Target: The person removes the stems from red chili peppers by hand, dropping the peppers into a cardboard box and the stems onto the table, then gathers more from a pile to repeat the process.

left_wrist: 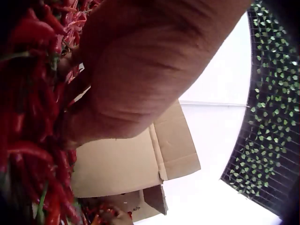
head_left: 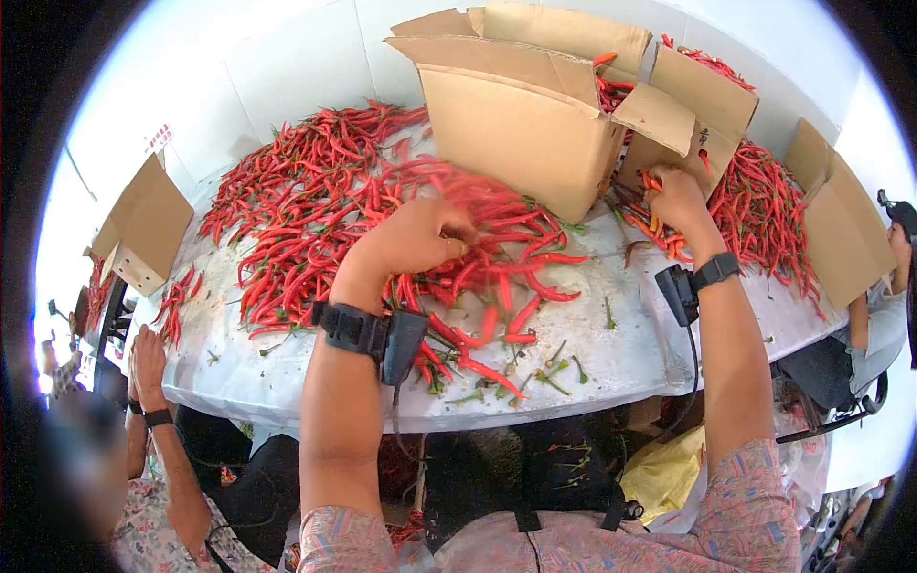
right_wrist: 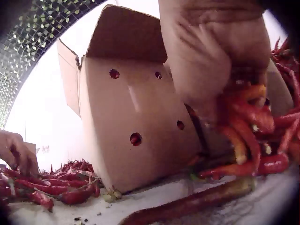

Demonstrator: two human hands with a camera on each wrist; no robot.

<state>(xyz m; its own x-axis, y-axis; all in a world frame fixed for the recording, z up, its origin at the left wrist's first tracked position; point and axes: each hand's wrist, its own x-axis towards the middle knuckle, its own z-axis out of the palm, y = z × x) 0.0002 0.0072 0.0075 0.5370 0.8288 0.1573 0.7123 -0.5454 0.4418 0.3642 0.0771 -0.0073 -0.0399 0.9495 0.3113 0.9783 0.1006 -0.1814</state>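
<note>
Red chili peppers (head_left: pixel 315 181) lie in a wide heap on the covered table. My left hand (head_left: pixel 415 234) is over the near middle of the heap, fingers bent down among blurred peppers; in the left wrist view the hand (left_wrist: pixel 136 75) hides its own fingertips. My right hand (head_left: pixel 676 199) is beside the box's right end, its fingers curled round some orange-red peppers (head_left: pixel 653 181). The right wrist view has that hand (right_wrist: pixel 220 56) above orange and red peppers (right_wrist: pixel 248 117), several of them at its fingers, next to the holed box side (right_wrist: pixel 136 108).
A large open cardboard box (head_left: pixel 516 124) stands at the back, peppers inside. Another pepper heap (head_left: pixel 764 220) and a box (head_left: pixel 845 220) are at right. Loose stems (head_left: pixel 549 377) dot the near table. Another person's hands (head_left: pixel 147 363) are at left, with a small box (head_left: pixel 148 229) behind.
</note>
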